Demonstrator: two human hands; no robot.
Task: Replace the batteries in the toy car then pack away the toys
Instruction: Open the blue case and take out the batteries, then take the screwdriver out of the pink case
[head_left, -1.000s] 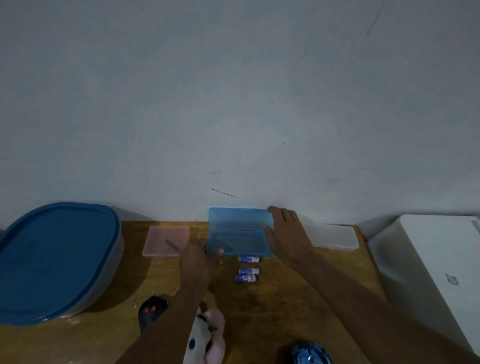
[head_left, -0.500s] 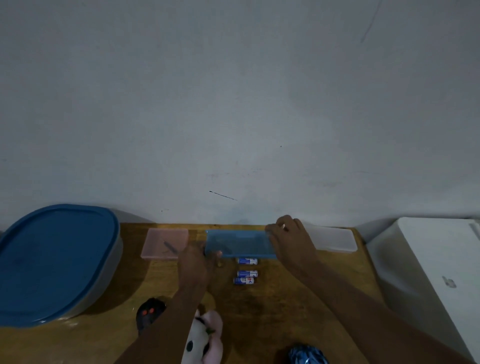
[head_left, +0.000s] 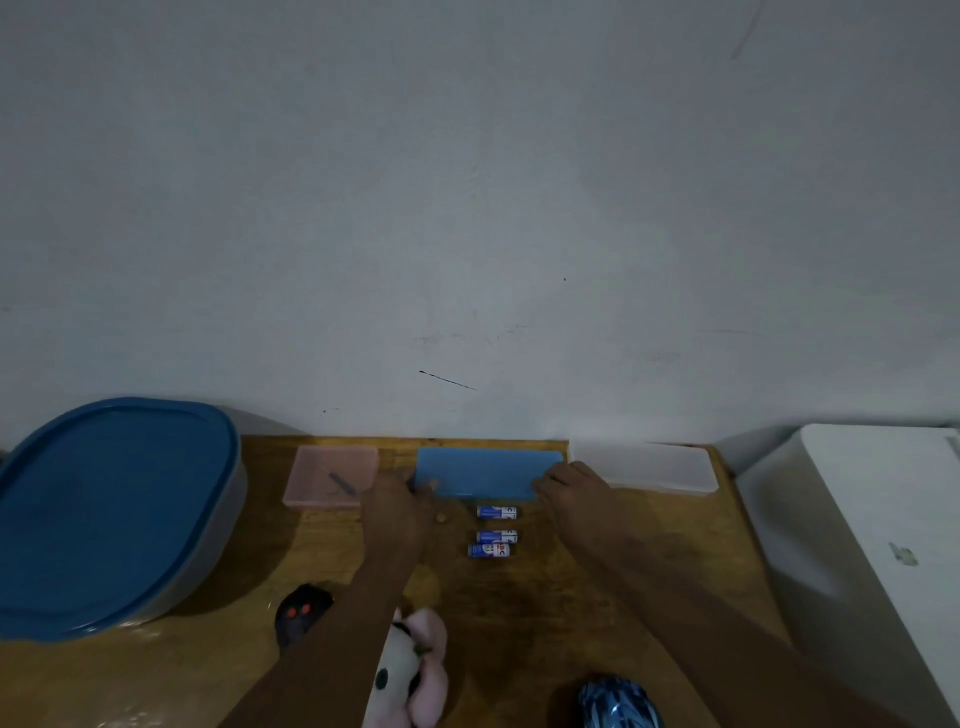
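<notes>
A flat blue plastic case (head_left: 485, 472) lies closed at the back of the wooden table (head_left: 571, 597), against the wall. My left hand (head_left: 397, 506) grips its left end and my right hand (head_left: 571, 491) presses on its right end. Three blue batteries (head_left: 493, 532) lie in a column just in front of the case, between my hands. A small black remote with red buttons (head_left: 298, 613) sits left of my left forearm. A pink and white plush toy (head_left: 410, 670) lies under that arm. A blue and black toy (head_left: 618, 704) shows at the bottom edge.
A large tub with a blue lid (head_left: 111, 512) fills the left side. A pink case (head_left: 332, 475) with a small dark tool in it sits left of the blue case, a clear white case (head_left: 654, 467) to its right. A white box (head_left: 878, 545) stands at far right.
The blue case's lid stood open a second ago; my right hand has folded it down flat, and the case is now closed. My left hand stayed at the left end.
</notes>
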